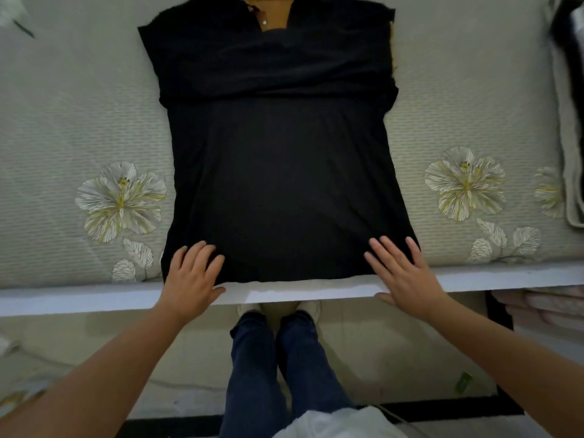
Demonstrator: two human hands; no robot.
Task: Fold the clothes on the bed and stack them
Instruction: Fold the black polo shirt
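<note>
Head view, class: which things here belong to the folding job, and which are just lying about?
Part of the job:
- black garment, spread flat on the bed
- left hand and right hand, flat on its near corners
- bed, the work surface

Just lying about:
- folded pale cloth at the right edge
- green scrap on the floor
</note>
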